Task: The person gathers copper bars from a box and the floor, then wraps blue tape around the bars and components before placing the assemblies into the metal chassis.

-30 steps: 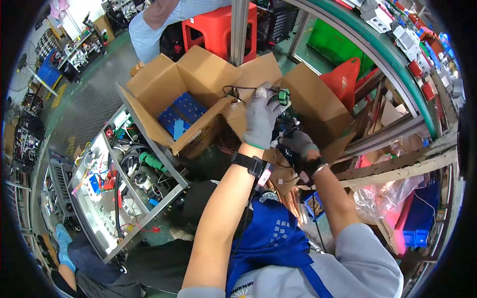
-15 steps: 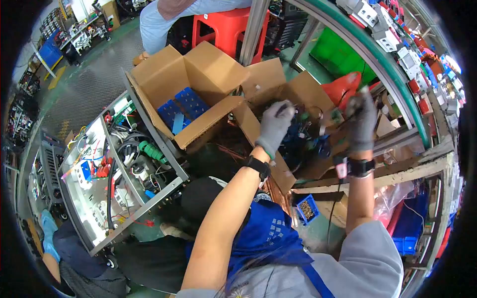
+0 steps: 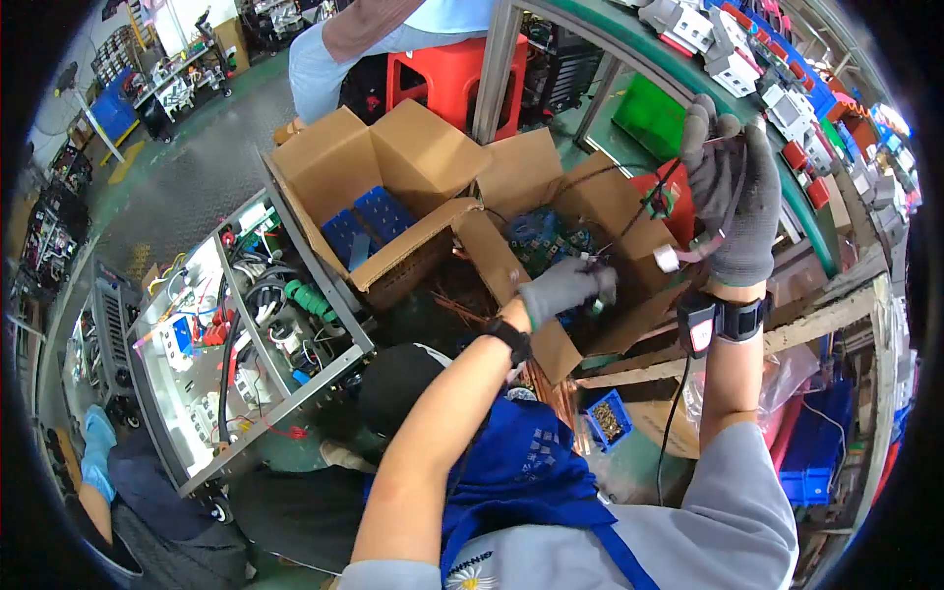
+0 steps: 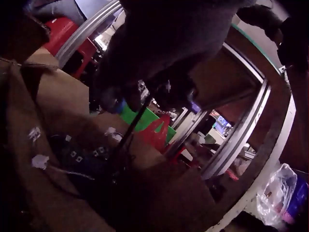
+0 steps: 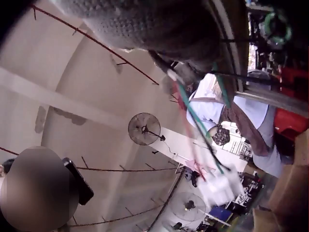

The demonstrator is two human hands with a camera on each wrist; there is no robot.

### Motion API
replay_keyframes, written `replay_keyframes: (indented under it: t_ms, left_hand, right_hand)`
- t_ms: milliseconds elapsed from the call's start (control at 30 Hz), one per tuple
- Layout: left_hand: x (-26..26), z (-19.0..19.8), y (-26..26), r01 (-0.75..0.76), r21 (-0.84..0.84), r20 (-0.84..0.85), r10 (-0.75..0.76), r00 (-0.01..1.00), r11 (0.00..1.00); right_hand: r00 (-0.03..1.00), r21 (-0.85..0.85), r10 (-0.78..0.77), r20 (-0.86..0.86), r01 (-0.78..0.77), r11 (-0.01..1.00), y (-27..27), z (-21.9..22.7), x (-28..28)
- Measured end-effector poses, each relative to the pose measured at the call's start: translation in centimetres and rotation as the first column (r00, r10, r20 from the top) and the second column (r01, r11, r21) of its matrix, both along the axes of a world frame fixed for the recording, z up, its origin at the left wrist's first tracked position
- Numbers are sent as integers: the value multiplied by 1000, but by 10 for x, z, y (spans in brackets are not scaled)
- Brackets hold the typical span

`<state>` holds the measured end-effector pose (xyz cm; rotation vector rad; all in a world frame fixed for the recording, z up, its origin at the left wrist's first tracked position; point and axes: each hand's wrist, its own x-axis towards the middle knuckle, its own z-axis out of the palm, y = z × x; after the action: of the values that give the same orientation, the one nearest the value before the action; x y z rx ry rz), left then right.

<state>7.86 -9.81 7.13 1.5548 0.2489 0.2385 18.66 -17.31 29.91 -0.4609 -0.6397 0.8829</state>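
Observation:
My gloved left hand is over the right-hand cardboard box, its fingers pinching a dark cable. That cable slants upward in the head view, past a small green part hanging near my right hand. Raised to the right of the box, my gloved right hand grips thin wires that end in a white connector. The right wrist view shows these wires as red, green and black, with the white connector blurred. Green circuit boards and cables lie inside the box.
A second cardboard box with blue blocks stands to the left. Nearer is a metal-framed tray of wires and parts. A green-edged bench runs along the right. Another person sits beyond, beside a red stool.
My right hand has risen out of the box, up and to the right, with the wires. My left hand has come lower and nearer over the box; the green part now hangs between the hands.

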Motion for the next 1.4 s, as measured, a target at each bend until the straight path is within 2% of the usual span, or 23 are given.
replay_keyframes:
  t_ms: [33,67,133,167,200,267,367,400,467,500,600,733,767,833,867,933,1000,1033,1067,1100,1167,1267,1400]
  left_hand:
    - [-11,17,-3,122,147,-81,-111,990,982]
    - [-24,35,-4,248,281,-179,-203,963,927]
    - [-58,66,-2,-126,358,-85,166,982,925]
    - [-75,85,1,-388,273,-52,416,908,880]
    - [-82,94,2,-622,180,-44,638,769,762]
    - [-61,80,-4,-664,721,249,820,516,199]
    - [-29,24,13,-523,793,98,782,615,312]
    - [-20,10,33,-450,543,-210,634,745,709]
    - [-47,23,52,-429,-129,-190,402,896,894]
    - [-76,59,57,-382,-17,-317,357,879,924]
    - [-165,108,86,-492,-57,-336,448,829,869]
    - [-306,198,69,-758,-93,-364,686,630,646]
    - [-344,214,70,-870,-38,-387,796,466,491]
    - [-456,239,74,-858,-132,-346,788,509,496]
    - [-454,257,49,-998,-20,-332,941,63,60]
    - [-577,273,44,-981,-73,-260,946,195,182]
    - [-607,285,11,-983,37,-43,983,-180,-179]
    - [-675,293,3,-968,-53,-92,964,250,246]
    - [-706,284,-6,-992,76,-5,995,102,102]
    - [-738,276,-15,-977,203,82,995,-51,-67]
    - [-805,294,-37,-993,-21,-24,993,113,113]
    - [-874,292,-72,-955,237,16,984,-179,-177]
    - [-942,283,-94,-799,530,59,952,-299,-284]
  right_hand:
    - [990,-63,-142,25,143,988,0,9,-20]
    - [995,-51,67,72,-63,997,-1,10,-11]
    - [873,-62,460,164,-456,888,-5,8,12]
    - [903,-169,399,158,-373,912,-9,14,6]
    - [867,-182,470,167,-441,879,-10,12,9]
    - [769,-218,610,191,-572,791,-9,11,13]
    - [711,-242,592,380,-542,805,-15,20,7]
    - [676,-230,596,434,-556,799,-18,21,11]
    - [828,-341,48,558,177,923,-24,31,-1]
    - [775,-328,12,632,254,910,-20,29,23]
    - [259,-73,-182,949,738,670,-4,1,46]
    - [-210,138,53,976,793,594,31,-63,65]
    - [-215,66,196,957,816,574,41,-83,81]
    - [-216,-61,469,856,860,507,53,-125,118]
    - [-207,-100,493,845,845,526,54,-147,126]
    - [-199,-175,541,817,809,561,58,-178,132]
    - [-279,-22,420,864,811,584,51,-168,88]
    - [-367,118,302,880,785,608,45,-159,64]
    - [-449,255,182,875,747,614,41,-153,44]
    - [-427,249,131,895,720,647,41,-151,30]
    - [-369,238,37,929,669,704,39,-149,6]
    - [-114,59,-4,994,482,874,15,-140,-37]
    - [266,-443,392,881,169,881,-26,-178,-91]
